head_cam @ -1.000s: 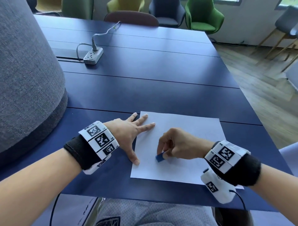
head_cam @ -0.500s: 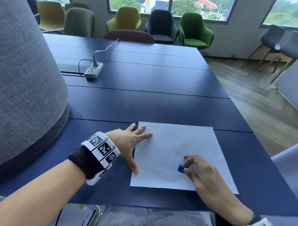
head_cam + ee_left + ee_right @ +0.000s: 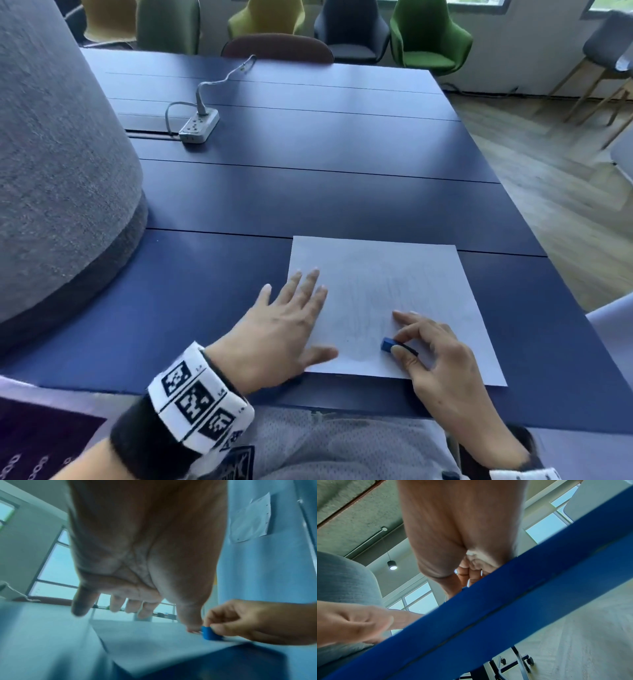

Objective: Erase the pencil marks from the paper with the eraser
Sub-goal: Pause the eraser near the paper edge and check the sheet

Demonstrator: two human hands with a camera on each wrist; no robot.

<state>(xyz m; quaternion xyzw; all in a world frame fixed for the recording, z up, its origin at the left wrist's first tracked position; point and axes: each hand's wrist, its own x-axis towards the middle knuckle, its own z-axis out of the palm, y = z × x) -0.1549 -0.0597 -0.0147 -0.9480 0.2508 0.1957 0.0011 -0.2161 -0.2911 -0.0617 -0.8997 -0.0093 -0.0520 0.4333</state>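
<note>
Left hand (image 3: 284, 329) flat, fingers spread on the paper's (image 3: 383, 284) left edge; right hand (image 3: 435, 356) low at the near edge, grip pinching the eraser (image 3: 388, 343) on the sheet.

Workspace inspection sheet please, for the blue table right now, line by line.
Surface: dark blue slatted table, seams between its boards.
Job's things: white sheet of paper flat near the front edge, faint pencil marks; small blue block eraser on its lower part.
Clutter: nothing seen.
Grippers: left hand flat, fingers spread over the paper's left edge; right hand pinches the eraser.
Cables: grey power strip with its cord, far left of table.
Surroundings: grey fabric form at left; upholstered chairs; wooden floor.
</note>
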